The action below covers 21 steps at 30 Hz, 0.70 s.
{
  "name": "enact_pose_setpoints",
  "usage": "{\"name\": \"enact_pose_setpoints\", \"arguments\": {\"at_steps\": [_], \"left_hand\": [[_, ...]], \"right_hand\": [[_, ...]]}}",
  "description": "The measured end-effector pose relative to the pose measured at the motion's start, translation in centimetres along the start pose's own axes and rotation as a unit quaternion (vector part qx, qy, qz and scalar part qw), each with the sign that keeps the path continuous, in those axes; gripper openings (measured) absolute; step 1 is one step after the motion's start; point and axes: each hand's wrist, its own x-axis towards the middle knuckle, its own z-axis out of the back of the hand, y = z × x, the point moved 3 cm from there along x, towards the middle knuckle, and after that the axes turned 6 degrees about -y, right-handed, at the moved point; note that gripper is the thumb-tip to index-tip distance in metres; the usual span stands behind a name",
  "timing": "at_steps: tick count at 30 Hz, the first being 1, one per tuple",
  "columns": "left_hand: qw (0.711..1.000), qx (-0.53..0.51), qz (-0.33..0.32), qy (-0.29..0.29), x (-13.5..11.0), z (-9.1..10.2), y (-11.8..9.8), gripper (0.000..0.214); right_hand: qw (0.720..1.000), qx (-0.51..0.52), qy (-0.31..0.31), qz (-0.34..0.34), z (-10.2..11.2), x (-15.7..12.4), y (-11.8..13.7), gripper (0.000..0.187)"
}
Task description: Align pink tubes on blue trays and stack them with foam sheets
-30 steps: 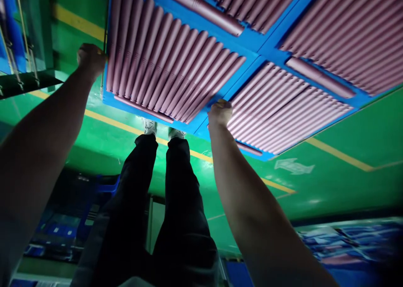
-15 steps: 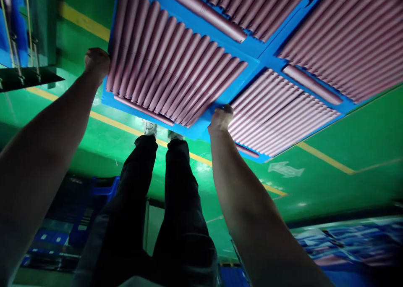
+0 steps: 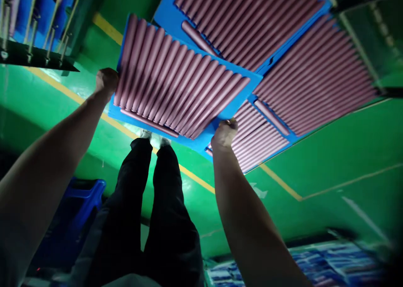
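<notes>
- At the left side of a blue tray (image 3: 203, 143), the left hand (image 3: 107, 80) is curled into a fist against the edge, seemingly gripping it; its fingertips are hidden, so how they wrap the rim I cannot tell
- On the opposite side, near the tray's closer right corner, the right hand (image 3: 226, 132) is likewise closed, apparently on the edge, with its knuckles toward the next tray
- Gripping two opposite sides probably shares the load between the arms and leaves the middle free, so neither hand presses on the pink tubes (image 3: 179, 85)
- These tubes lie side by side across the tray, perhaps ordered this way to save room and limit rolling
- One crosswise tube (image 3: 149, 123) lies along the near edge, at the ends of the row, maybe acting as a stop
- Beyond and to the right, other trays (image 3: 166, 11) carry similar rows; the gripped tray sits at an angle to them and covers part of them, which suggests that it is raised above them
- Below, both shoes (image 3: 145, 134) stand apart on the green floor (image 3: 192, 165), close under the tray's near edge, likely for balance
</notes>
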Motion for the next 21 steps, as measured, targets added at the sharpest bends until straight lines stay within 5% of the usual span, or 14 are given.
{"name": "enact_pose_setpoints", "arguments": {"at_steps": [6,13,17,21], "left_hand": [[0.970,-0.177,0.094,-0.139,-13.0,4.4,3.0,0.018],[0.875,-0.363,0.245,-0.208,-35.8,11.9,6.5,0.023],[0.783,-0.442,0.345,-0.271,-47.8,13.6,9.4,0.027],[0.655,-0.500,0.446,-0.349,-57.1,12.4,13.2,0.019]], "right_hand": [[0.994,0.007,0.029,0.101,5.1,-5.5,11.3,0.032],[0.965,-0.019,0.134,0.222,10.7,-18.0,27.6,0.033],[0.931,-0.114,0.199,0.283,9.8,-24.7,33.7,0.046],[0.870,-0.201,0.235,0.383,3.5,-31.0,37.0,0.059]]}}
